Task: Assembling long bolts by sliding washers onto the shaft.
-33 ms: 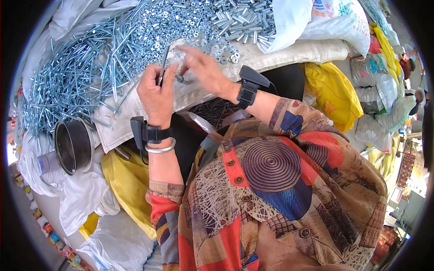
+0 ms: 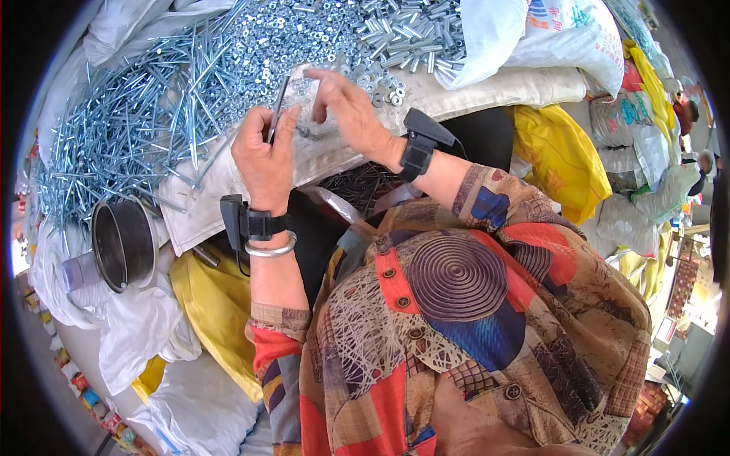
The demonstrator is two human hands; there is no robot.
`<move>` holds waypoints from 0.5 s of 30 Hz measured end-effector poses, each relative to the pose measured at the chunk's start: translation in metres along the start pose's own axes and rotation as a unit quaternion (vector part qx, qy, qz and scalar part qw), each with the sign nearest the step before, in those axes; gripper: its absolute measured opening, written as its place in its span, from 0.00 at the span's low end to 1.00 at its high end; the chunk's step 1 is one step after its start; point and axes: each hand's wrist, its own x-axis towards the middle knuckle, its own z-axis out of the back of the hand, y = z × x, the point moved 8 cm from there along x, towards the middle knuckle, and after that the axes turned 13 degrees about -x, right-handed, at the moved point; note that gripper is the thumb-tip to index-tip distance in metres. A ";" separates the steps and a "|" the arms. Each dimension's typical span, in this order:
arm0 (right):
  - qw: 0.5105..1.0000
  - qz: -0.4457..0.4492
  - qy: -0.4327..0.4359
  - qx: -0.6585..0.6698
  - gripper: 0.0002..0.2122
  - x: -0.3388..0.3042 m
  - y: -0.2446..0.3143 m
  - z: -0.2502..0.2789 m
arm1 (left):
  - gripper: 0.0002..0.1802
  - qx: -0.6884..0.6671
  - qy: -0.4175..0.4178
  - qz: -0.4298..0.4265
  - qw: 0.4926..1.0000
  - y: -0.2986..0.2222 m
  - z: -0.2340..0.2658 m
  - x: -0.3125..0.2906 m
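Note:
My left hand (image 2: 264, 156) is closed, with thumb and fingers pinching a slim, dark metal rod (image 2: 280, 106) that points up and away from me. Just to its right, my right hand (image 2: 346, 110) holds nothing that I can see; its index finger stretches toward the rod and the thumb stands apart. Below those fingers a small grey metal piece (image 2: 306, 132), too blurred to name, shows over the white cloth (image 2: 426, 95). Beyond both hands spread heaps of nuts (image 2: 293, 38), flat washers (image 2: 376, 85) and long thin bolts (image 2: 122, 125).
Short metal sleeves (image 2: 411, 34) are heaped at the far right beside a white sack (image 2: 563, 45). A dark round pot (image 2: 122, 247) stands at the left. Yellow sacks (image 2: 559, 156) lie at the right, and dark metal pieces (image 2: 361, 190) show below the cloth's near edge.
My right hand has shifted slightly to the right and up, away from the rod, its fingers more bent. My left hand with the rod has hardly moved.

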 end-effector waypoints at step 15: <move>0.942 0.176 0.061 -0.278 0.07 -0.005 0.020 -0.024 | 0.18 0.006 -0.007 0.006 1.000 -0.002 0.004 -0.003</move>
